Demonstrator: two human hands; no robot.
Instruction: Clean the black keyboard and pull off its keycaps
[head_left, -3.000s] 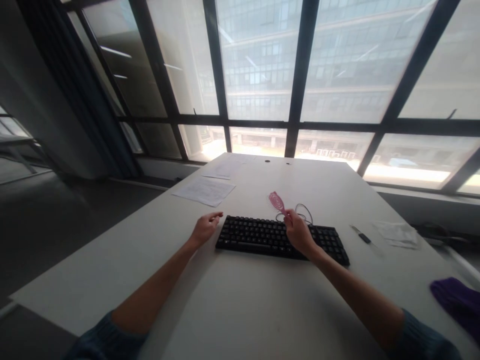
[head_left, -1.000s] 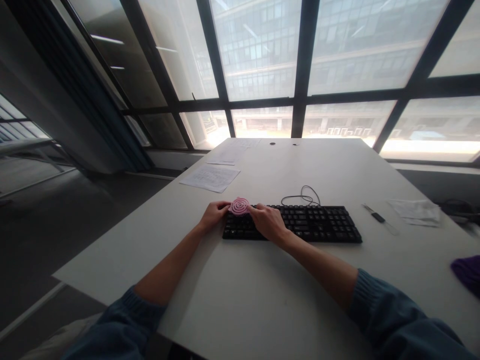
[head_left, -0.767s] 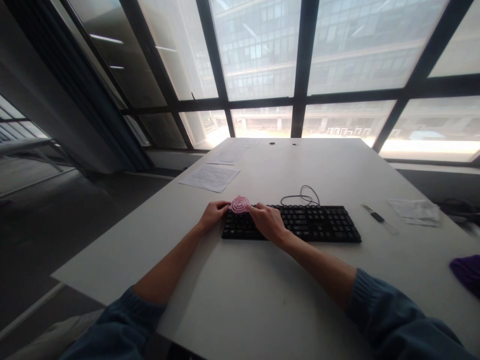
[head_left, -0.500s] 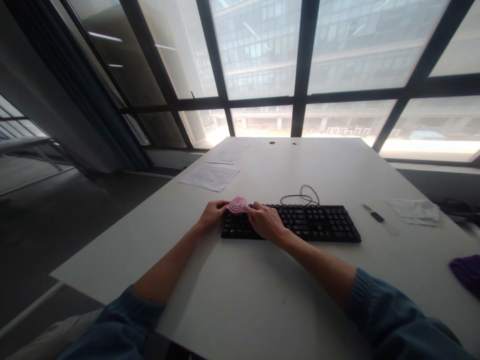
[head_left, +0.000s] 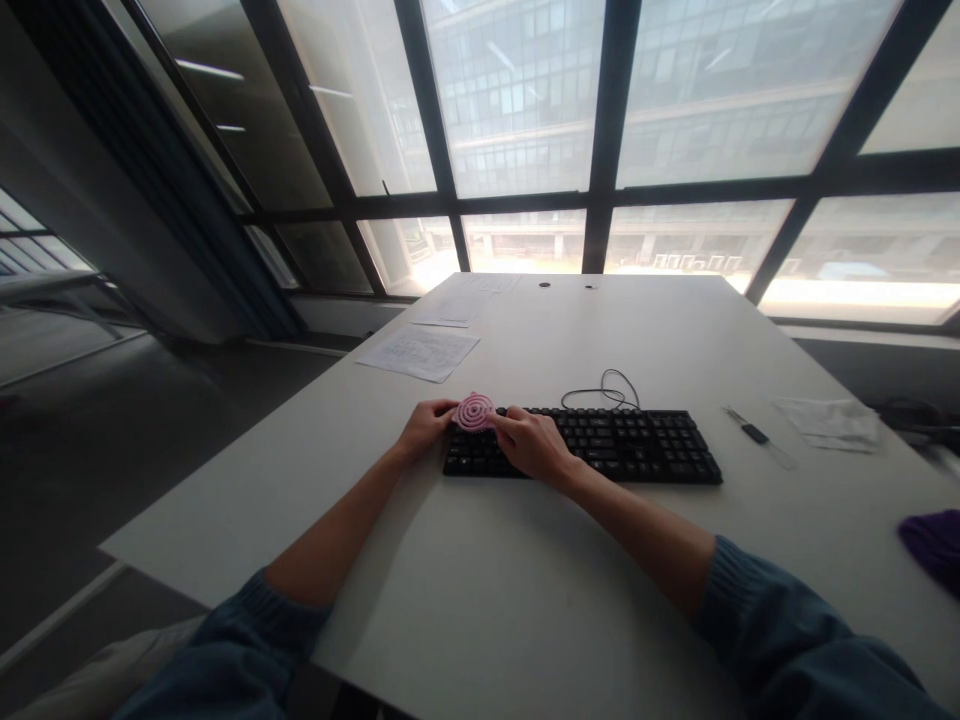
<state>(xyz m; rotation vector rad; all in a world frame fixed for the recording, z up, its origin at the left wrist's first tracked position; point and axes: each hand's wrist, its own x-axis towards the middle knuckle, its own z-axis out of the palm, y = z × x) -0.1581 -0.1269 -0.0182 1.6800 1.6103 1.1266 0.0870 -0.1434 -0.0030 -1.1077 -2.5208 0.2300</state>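
As right fingers (head_left: 504,421) grip it, pink brush (head_left: 474,411) beside left fingers (head_left: 444,406), over keyboard (head_left: 600,445)

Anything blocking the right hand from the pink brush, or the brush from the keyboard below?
Nothing visible. The right hand holds the pink brush over the left end of the keyboard. The left hand is close on the brush's left. Whether brush and keyboard touch isn't clear.
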